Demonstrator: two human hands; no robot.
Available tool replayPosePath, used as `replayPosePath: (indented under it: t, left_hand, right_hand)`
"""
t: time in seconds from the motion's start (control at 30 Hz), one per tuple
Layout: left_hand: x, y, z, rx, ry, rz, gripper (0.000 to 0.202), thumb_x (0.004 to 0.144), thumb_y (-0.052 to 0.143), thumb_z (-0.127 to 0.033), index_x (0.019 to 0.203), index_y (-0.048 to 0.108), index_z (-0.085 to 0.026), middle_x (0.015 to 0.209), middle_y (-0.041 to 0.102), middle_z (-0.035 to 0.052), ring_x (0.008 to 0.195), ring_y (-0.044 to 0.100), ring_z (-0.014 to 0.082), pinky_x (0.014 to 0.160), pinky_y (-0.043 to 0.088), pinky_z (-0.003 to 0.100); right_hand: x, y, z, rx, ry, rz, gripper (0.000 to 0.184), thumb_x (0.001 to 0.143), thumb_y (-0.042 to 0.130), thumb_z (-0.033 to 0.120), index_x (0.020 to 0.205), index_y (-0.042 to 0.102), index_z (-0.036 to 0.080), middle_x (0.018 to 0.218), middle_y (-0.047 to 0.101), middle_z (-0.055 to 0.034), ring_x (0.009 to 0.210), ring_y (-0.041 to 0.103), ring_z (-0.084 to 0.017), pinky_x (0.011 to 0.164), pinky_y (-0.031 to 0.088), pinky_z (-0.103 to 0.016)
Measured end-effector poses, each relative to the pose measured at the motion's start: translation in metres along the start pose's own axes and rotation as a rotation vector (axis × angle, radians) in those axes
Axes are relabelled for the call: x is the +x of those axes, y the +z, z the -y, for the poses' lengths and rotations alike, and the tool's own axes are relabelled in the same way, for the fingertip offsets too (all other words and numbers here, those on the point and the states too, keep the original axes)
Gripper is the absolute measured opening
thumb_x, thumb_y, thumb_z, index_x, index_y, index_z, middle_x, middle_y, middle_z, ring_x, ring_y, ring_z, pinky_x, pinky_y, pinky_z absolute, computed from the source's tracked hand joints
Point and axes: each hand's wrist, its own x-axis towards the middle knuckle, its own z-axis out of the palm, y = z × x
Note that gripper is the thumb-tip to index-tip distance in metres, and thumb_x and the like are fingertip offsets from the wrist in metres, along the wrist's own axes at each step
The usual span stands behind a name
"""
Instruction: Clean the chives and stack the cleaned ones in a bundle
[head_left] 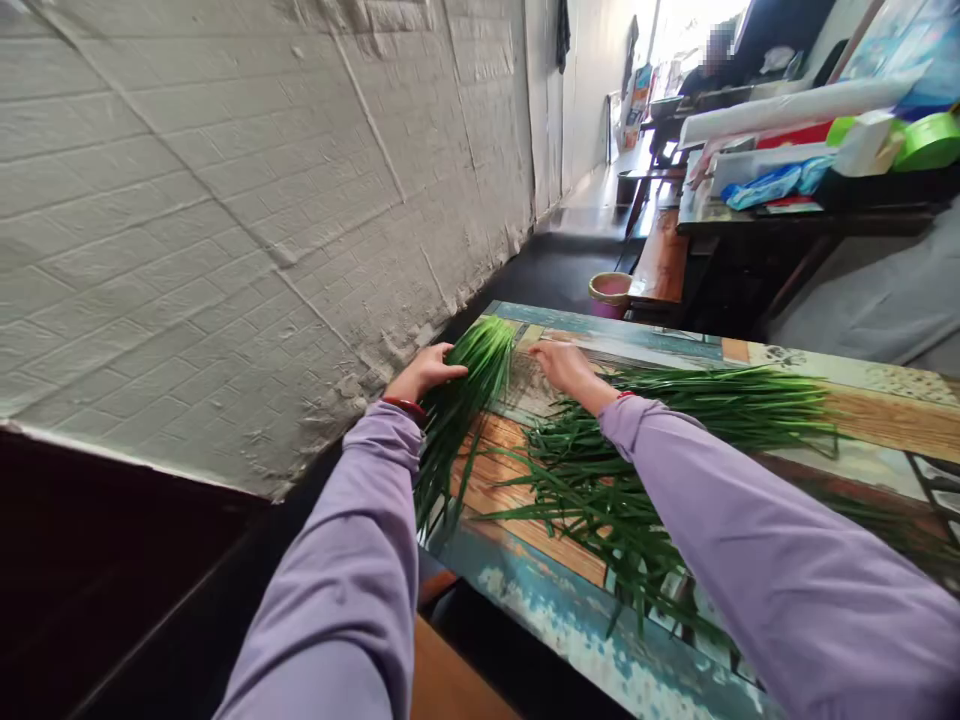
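Note:
A tidy bundle of long green chive leaves [466,385] lies along the left edge of a painted wooden table [540,590]. My left hand [426,372] rests on the bundle's left side, fingers curled over the leaves. My right hand [564,366] lies flat on the tabletop just right of the bundle's top end, fingers stretched out, holding nothing. A larger loose heap of green leaves [675,440] spreads across the table under and beyond my right forearm. Both arms wear lilac sleeves.
A white brick wall [247,200] runs close along the left. Beyond the table stand a pink bucket [610,293], a wooden bench [661,262] and a dark table [795,215] piled with rolls and packets. A person sits far back.

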Motion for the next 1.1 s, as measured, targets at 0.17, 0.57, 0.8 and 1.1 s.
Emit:
replayPosePath:
  t: [0.17, 0.57, 0.8, 1.1]
  left_hand:
    - [0.012, 0.041, 0.015, 0.137, 0.002, -0.061, 0.057, 0.076, 0.066, -0.033, 0.128, 0.066, -0.008, 0.128, 0.067, 0.0191, 0.125, 0.060, 0.0347, 0.110, 0.044, 0.040]
    - [-0.005, 0.062, -0.036, 0.460, -0.065, -0.152, 0.125, 0.066, 0.069, -0.078, 0.161, 0.016, -0.016, 0.164, 0.022, 0.0246, 0.148, 0.031, 0.0421, 0.118, 0.028, 0.057]
    - [0.000, 0.061, -0.039, 0.511, -0.044, -0.109, 0.106, 0.071, 0.067, -0.074, 0.154, 0.034, -0.017, 0.142, 0.050, 0.0250, 0.132, 0.048, 0.0422, 0.107, 0.041, 0.051]
    - [-0.012, 0.078, -0.050, 0.630, -0.080, -0.126, 0.071, 0.086, 0.061, -0.054, 0.144, 0.046, -0.015, 0.137, 0.051, 0.0242, 0.126, 0.048, 0.0396, 0.100, 0.044, 0.050]
  right_hand:
    - [0.006, 0.017, -0.020, -0.104, 0.025, 0.118, 0.036, 0.094, 0.046, 0.016, 0.115, 0.075, 0.016, 0.117, 0.072, -0.0166, 0.111, 0.066, -0.026, 0.093, 0.048, -0.031]
    - [-0.003, -0.001, -0.008, -0.100, -0.036, 0.029, 0.040, 0.101, 0.038, 0.027, 0.122, 0.072, 0.022, 0.116, 0.068, -0.0112, 0.110, 0.062, -0.022, 0.092, 0.046, -0.028]
    - [0.002, 0.001, -0.016, -0.120, -0.057, 0.076, 0.039, 0.101, 0.039, 0.025, 0.119, 0.073, 0.020, 0.114, 0.067, -0.0124, 0.110, 0.062, -0.023, 0.092, 0.045, -0.028]
    - [0.011, 0.016, -0.025, -0.182, -0.041, 0.085, 0.039, 0.100, 0.041, 0.023, 0.127, 0.069, 0.018, 0.123, 0.063, -0.0153, 0.119, 0.057, -0.026, 0.099, 0.045, -0.033]
